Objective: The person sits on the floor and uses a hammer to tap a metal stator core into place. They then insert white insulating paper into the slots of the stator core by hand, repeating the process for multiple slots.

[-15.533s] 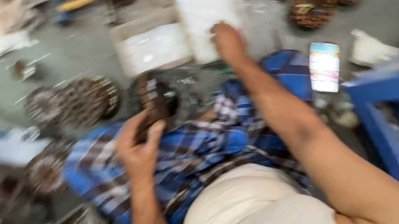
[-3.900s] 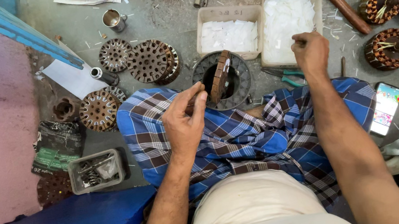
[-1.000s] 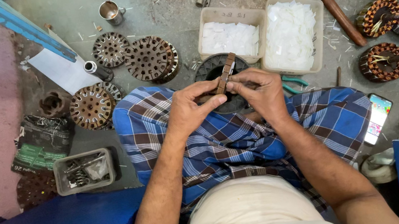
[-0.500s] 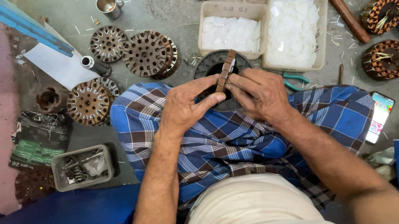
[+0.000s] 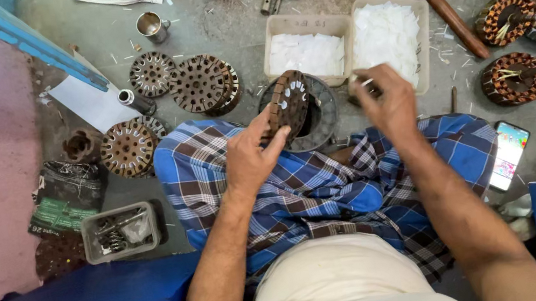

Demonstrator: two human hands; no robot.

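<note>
Fingers of the left hand (image 5: 252, 163) are curled round a slotted metal disc (image 5: 288, 103), held tilted above the lap. The right hand (image 5: 384, 101) is blurred near the tray of white slips (image 5: 384, 37); its pinch possibly holds one, which cannot be told. Steadiness of the disc would be best kept while slots are filled. Slot contents are hard to make out.

Hammer (image 5: 448, 14), metal cup (image 5: 151, 26), phone (image 5: 509, 154), perhaps wound stators (image 5: 514, 77)
</note>
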